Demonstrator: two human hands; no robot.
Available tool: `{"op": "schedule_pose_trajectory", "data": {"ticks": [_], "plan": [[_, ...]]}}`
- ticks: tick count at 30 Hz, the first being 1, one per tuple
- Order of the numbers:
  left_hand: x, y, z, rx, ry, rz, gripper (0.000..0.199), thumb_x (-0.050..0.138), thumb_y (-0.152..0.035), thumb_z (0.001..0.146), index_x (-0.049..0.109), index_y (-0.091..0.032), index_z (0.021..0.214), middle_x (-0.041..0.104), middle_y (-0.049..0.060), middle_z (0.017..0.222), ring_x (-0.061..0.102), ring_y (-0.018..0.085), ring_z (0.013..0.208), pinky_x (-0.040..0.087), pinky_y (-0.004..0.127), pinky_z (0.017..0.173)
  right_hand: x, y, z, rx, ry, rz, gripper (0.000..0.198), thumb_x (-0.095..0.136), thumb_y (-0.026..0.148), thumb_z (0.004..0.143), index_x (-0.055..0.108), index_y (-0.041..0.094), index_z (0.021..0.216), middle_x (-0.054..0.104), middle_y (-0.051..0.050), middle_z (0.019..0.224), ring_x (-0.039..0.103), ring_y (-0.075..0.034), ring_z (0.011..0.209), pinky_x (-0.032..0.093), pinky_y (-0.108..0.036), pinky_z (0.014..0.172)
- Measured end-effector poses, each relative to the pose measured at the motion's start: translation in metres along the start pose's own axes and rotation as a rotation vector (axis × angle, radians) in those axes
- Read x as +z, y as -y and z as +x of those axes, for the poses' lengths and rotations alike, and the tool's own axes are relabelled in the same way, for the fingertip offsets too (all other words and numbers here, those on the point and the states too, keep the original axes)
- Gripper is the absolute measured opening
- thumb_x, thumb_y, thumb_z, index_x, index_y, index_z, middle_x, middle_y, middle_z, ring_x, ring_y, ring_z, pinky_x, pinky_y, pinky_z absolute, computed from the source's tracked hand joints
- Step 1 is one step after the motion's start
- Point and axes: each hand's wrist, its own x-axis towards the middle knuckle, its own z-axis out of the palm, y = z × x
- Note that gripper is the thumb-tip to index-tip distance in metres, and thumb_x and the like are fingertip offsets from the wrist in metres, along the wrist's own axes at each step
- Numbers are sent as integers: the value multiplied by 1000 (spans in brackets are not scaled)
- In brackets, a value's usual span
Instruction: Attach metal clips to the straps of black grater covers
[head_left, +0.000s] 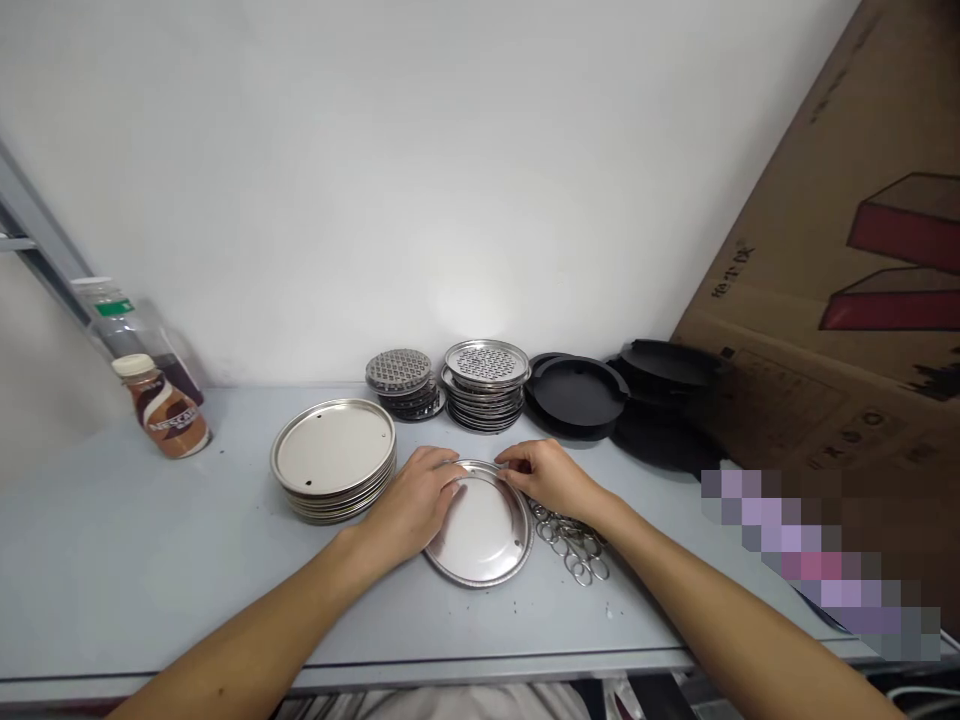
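L hand [420, 505]: fingers + thumb closed on upper-L rim, steel plate [480, 540].
R hand [553, 478]: fingertips pinched narrow, plate's far rim.
Plate: ×1, flat on worktop [225, 560] btwn hands; round, all axes equal; hole [517, 543] twd near R.
Rings [577, 570]: loose pile just R of plate, too tangled to ct.
Plate stack [334, 450]: ×1, L.
Grater stacks [487, 365]: ×2, behind.
Black trays [581, 395]: 2 grps, R of graters.
Bottles [176, 420]: ×2, far L; front reads "NESCAF…".
Carton [795, 380]: R, Chinese chars, unclear.

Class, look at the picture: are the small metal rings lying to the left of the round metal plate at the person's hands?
No, the small metal rings lie to the right of the round metal plate.
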Motion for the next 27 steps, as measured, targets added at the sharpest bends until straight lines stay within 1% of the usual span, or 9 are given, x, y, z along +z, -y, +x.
{"op": "schedule_pose_trajectory", "data": {"ticks": [2,5,8,10,15,17,19,23,27], "plan": [[-2,-2,0,51,30,-28,30,46,-20,97,67,-21,119,61,9,132,48,25,127,40,44,110,1,0,1,-2,-10,-4,18,61,24,85,77,18,93,72,-1,71,60,-14,62,42,-24,62],[-8,-7,1,117,103,-71,33,43,-20,98,64,-25,124,62,6,133,48,23,129,39,42,111,4,1,2,-11,-25,-11,18,60,22,86,77,18,91,72,-2,71,60,-14,62,42,-24,63],[-12,-11,2,155,153,-74,36,43,-16,97,63,-27,125,64,4,131,49,22,129,41,41,110,5,1,2,-24,-34,-11,19,59,22,86,77,18,93,74,-4,79,62,-15,67,44,-25,66],[-13,-10,3,163,152,-83,39,42,-11,96,62,-26,127,64,5,131,50,21,127,41,40,109,4,1,2,-34,-30,-7,20,59,21,86,77,18,94,75,-5,83,63,-16,69,44,-25,67],[-7,3,2,81,63,-119,48,37,-8,95,49,-22,139,58,9,138,51,21,127,41,40,110,0,2,1,-56,-14,-14,20,59,22,86,76,18,96,73,-4,81,62,-16,69,43,-25,64],[-4,7,0,45,59,-129,53,37,-8,94,41,-22,145,54,10,142,51,21,129,41,41,110,-2,2,0,-59,-17,-21,20,60,23,86,75,18,98,72,-4,80,61,-16,69,43,-25,64],[-2,9,-1,26,79,-135,56,38,-8,93,38,-22,147,53,11,142,51,22,129,41,42,110,-2,2,-1,-66,-18,-26,20,60,22,86,75,19,98,71,-3,80,61,-15,69,43,-25,64],[-3,5,-2,44,92,-133,53,40,-7,92,43,-21,143,55,11,139,51,23,128,43,40,108,-2,4,-1,-75,-9,-46,19,59,20,86,75,19,97,70,-3,81,61,-15,69,44,-25,65],[-7,-2,0,91,92,-128,50,40,-5,91,52,-26,135,62,7,128,55,22,121,46,37,103,-1,7,-3,-86,-17,-68,21,58,18,86,75,20,98,70,-4,84,62,-16,74,45,-25,68]]}}
